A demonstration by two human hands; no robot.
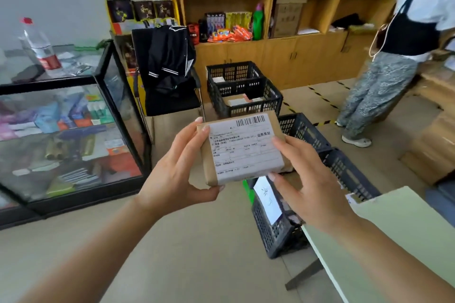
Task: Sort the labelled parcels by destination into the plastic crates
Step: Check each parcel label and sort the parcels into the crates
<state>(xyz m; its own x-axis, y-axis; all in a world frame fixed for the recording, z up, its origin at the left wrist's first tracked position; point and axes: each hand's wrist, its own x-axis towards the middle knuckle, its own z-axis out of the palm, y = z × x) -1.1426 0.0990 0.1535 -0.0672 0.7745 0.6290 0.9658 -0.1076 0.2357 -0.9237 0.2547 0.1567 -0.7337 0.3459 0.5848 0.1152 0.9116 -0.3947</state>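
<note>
glass cabinet (73,130) w/ water bottle (40,49); chair (170,76), shelves (283,7)

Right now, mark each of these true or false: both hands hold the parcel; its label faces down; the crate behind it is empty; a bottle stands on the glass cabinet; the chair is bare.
1. Both hands hold the parcel. True: the left hand and right hand grip opposite sides.
2. Its label faces down. False: the white label with a barcode faces up toward the camera.
3. The crate behind it is empty. False: parcels lie inside.
4. A bottle stands on the glass cabinet. True.
5. The chair is bare. False: dark clothing hangs over its back.
</note>
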